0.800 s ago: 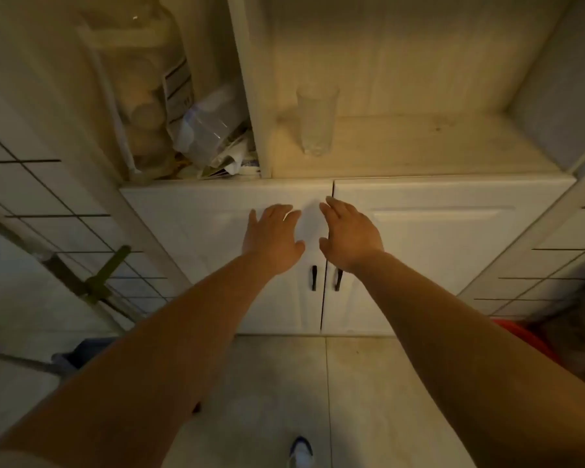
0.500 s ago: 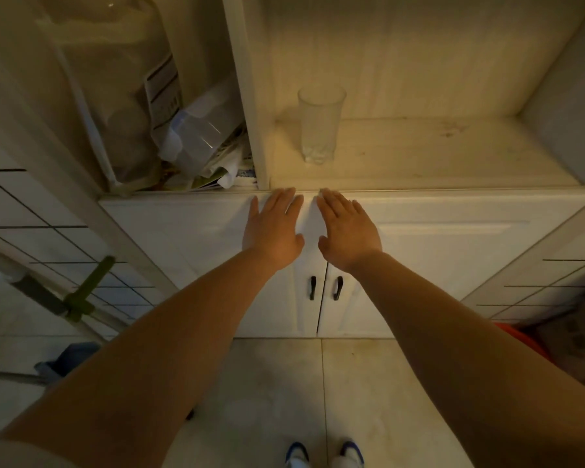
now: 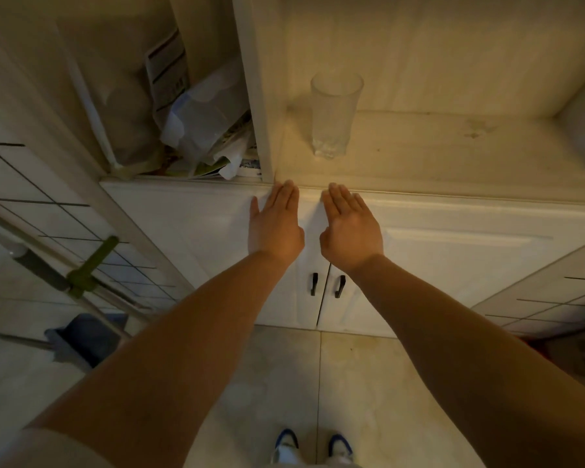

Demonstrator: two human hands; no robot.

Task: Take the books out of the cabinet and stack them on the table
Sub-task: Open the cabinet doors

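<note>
A white cabinet stands before me with two closed doors, the left door (image 3: 196, 238) and the right door (image 3: 460, 251). Each door carries a small black handle (image 3: 314, 284) near the middle seam. My left hand (image 3: 275, 224) lies flat, fingers straight, at the top of the left door. My right hand (image 3: 351, 225) lies the same way at the top of the right door. The fingertips of both reach the shelf edge above the doors. No books show; the inside of the cabinet is hidden.
An empty drinking glass (image 3: 334, 113) stands on the open shelf (image 3: 453, 153) just above my hands. The left compartment holds a plastic bag (image 3: 203, 130) and papers. A mop with a green clamp (image 3: 92, 265) leans at the left. My shoes (image 3: 286, 445) stand on the tiled floor.
Both hands have slid up the door fronts from near the handles to the top edge under the shelf. The view has moved closer to the cabinet.
</note>
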